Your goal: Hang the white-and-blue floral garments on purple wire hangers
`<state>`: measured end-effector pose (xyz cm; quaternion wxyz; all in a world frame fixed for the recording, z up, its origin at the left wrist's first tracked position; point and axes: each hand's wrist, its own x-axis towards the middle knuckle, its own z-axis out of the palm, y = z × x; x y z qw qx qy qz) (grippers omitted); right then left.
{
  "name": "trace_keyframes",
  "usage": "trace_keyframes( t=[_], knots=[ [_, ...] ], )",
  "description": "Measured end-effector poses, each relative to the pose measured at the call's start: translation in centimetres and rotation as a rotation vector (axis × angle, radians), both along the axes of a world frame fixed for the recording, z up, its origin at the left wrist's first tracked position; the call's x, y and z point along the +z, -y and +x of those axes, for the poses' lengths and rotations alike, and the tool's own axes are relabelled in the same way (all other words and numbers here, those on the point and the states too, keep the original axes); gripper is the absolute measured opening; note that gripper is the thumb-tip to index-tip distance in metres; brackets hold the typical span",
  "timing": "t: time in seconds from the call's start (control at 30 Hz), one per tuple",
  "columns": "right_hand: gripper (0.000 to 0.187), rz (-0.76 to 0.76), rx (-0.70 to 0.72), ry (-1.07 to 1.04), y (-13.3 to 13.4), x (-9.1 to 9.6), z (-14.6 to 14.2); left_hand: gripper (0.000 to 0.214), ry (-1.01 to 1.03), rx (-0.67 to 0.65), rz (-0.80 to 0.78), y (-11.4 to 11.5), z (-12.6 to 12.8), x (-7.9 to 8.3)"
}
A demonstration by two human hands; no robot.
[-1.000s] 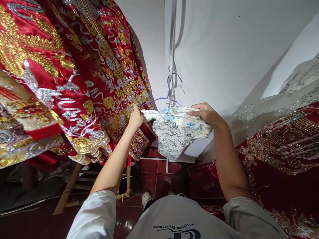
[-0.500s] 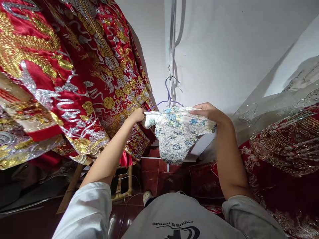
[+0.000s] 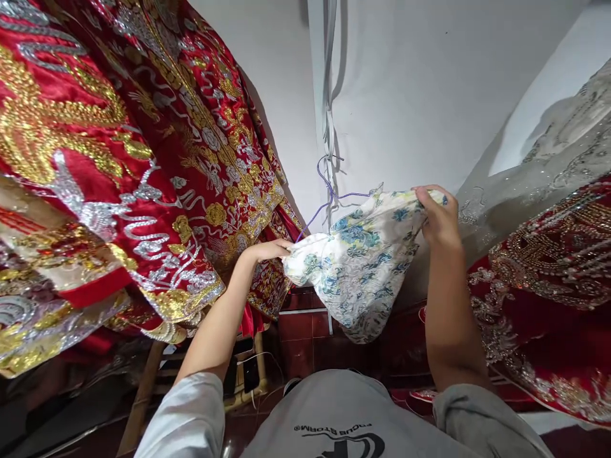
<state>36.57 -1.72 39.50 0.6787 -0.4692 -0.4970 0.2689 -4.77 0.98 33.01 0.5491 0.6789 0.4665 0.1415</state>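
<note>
A small white garment with blue and yellow flowers hangs on a thin purple wire hanger in front of me. My left hand pinches its left shoulder edge, low and close to the red robe. My right hand is closed on the right shoulder and lifts it higher, so the garment tilts. The hanger's hook rises above the cloth near a white cable strip on the wall.
A heavy red robe embroidered in gold and silver hangs at the left. Another beaded red and white dress hangs at the right. White wall lies ahead, dark red floor tiles and a wooden frame lie below.
My right hand has lifted the garment's right shoulder up and to the right. My left hand dropped slightly, so the garment now slopes. The hanger shifted with it.
</note>
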Motion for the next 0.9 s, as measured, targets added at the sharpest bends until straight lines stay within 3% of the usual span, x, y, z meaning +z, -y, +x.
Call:
trace_keyframes(
  t=[0.07, 0.2, 0.3, 0.43, 0.53, 0.63, 0.77, 0.83, 0.9],
  knots=[
    [0.039, 0.042, -0.012, -0.061, -0.1, 1.1, -0.4, 0.011, -0.059, -0.067, 0.083, -0.9, 0.8, -0.1],
    [0.039, 0.045, -0.015, 0.004, 0.5, 2.6, -0.7, 0.012, -0.001, 0.011, 0.184, -2.8, 2.4, -0.9],
    [0.038, 0.041, -0.046, 0.040, 1.1, 2.8, -0.6, 0.015, 0.046, 0.028, 0.084, -2.8, 2.3, -2.1],
    [0.036, 0.023, -0.091, 0.050, 1.4, 2.8, -0.3, 0.021, 0.081, -0.009, -0.113, -1.1, 1.4, -3.9],
    [0.036, 0.005, -0.080, 0.060, 1.3, 2.6, -0.3, 0.030, 0.178, 0.093, -0.127, -0.3, 1.8, -4.5],
    [0.037, -0.031, -0.059, 0.084, 1.4, 2.5, -0.2, 0.024, 0.232, 0.266, 0.094, -0.6, 2.7, -3.5],
    [0.036, -0.091, -0.007, 0.134, 2.3, 2.1, 0.2, 0.026, 0.284, 0.416, 0.467, -1.7, 3.9, 0.2],
    [0.035, -0.115, 0.030, 0.175, 2.6, 1.6, 0.3, 0.036, 0.234, 0.414, 0.523, -1.7, 4.5, 2.0],
    [0.034, -0.119, 0.037, 0.193, 2.2, 1.2, 0.2, 0.037, 0.189, 0.518, 0.550, -1.3, 5.3, 3.3]
  ],
)
